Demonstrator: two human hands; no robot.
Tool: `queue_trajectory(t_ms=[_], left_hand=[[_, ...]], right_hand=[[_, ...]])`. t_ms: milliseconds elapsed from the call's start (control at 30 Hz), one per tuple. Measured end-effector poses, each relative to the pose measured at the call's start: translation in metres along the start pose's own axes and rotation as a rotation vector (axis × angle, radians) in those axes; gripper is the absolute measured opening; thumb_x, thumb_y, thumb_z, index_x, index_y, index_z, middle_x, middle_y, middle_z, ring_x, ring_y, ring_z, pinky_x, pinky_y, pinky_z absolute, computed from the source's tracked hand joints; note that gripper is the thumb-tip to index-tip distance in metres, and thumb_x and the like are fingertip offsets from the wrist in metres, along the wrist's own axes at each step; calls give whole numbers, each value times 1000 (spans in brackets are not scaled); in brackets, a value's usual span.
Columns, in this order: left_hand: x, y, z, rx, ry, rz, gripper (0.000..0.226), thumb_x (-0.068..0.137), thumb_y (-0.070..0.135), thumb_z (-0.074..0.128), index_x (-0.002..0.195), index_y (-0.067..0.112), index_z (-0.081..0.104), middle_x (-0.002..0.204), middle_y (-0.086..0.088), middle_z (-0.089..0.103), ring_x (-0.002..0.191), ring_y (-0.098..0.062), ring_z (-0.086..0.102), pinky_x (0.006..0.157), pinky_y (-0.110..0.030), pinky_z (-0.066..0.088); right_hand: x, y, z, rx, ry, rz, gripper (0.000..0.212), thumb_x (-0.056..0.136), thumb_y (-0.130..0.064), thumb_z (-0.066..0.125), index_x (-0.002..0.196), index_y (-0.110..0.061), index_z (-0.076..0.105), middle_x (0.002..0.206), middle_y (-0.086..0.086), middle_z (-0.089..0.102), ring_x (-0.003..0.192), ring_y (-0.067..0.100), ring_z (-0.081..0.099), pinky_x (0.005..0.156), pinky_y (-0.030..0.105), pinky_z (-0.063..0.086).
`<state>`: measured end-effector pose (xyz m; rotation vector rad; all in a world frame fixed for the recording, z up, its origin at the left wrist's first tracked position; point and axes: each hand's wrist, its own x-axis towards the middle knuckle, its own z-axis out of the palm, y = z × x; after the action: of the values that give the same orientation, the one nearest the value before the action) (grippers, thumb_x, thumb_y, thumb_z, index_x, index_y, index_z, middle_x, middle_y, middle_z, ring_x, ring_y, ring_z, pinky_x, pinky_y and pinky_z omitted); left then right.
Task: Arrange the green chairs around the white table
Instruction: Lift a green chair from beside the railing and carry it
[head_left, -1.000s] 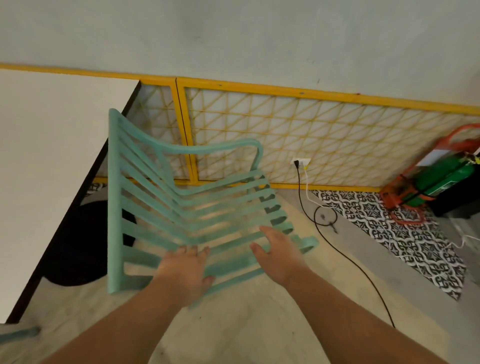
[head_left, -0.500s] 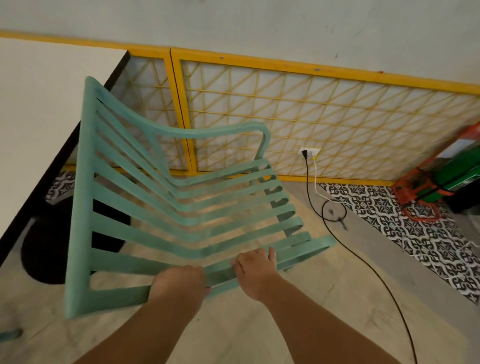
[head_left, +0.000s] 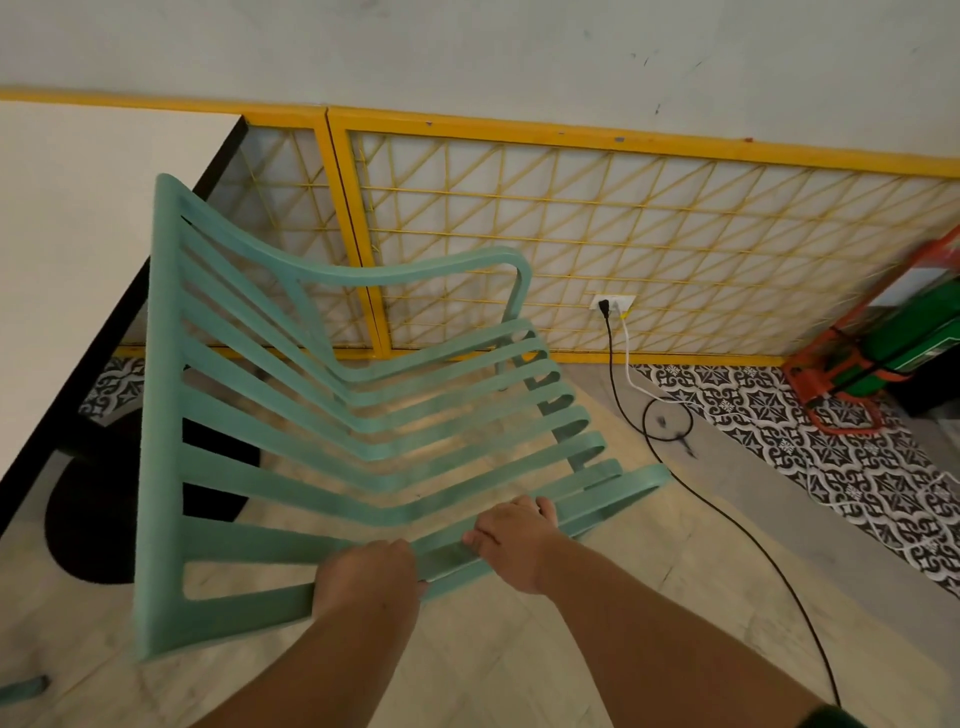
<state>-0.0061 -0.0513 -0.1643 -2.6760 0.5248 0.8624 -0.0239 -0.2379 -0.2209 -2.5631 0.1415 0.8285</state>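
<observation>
Green chair (head_left: 161, 415) stood just right of white tabletop (head_left: 78, 234), with L hand (head_left: 366, 579) & R hand (head_left: 511, 540) each in a grip clamped on its nearest slats. Beyond the grip: yellow lattice panel (head_left: 649, 234), wall socket (head_left: 614, 302). Left of it: black table base (head_left: 93, 509). Right of it: black cable (head_left: 727, 525) on the floor, and a red-framed green item (head_left: 883, 353).

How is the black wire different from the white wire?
The black wire is dark, curls into a loop, then runs on toward the person. The white wire is pale, makes no loop and trails off right across the patterned tiles. Both start at the same wall socket.
</observation>
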Motion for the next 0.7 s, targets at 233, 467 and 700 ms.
queue_trajectory(t_ms=[233, 467, 700], left_hand=[[6, 46, 0, -79, 32, 24, 35, 106, 50, 43, 124, 23, 55, 123, 3, 66, 116, -21, 65, 90, -36, 49], [11, 83, -4, -33, 47, 3, 29, 107, 39, 46, 128, 22, 58, 127, 1, 68, 119, -22, 65, 94, -37, 50], [-32, 68, -53, 21, -53, 114, 68, 105, 57, 38, 155, 13, 30, 155, -17, 40, 137, -35, 43, 106, -50, 41]], right_hand=[[-1, 42, -16, -81, 15, 14, 46, 107, -56, 30, 89, -25, 59, 101, -5, 59, 109, 26, 42, 108, 46, 20], [1, 71, -30, -169, 33, 29, 47, 106, -59, 29, 82, -27, 53, 95, -6, 54, 109, 27, 44, 110, 46, 22], [1, 72, -32, -225, -4, 40, 43, 107, -59, 25, 91, -30, 53, 98, -7, 52, 105, 23, 40, 110, 44, 22]])
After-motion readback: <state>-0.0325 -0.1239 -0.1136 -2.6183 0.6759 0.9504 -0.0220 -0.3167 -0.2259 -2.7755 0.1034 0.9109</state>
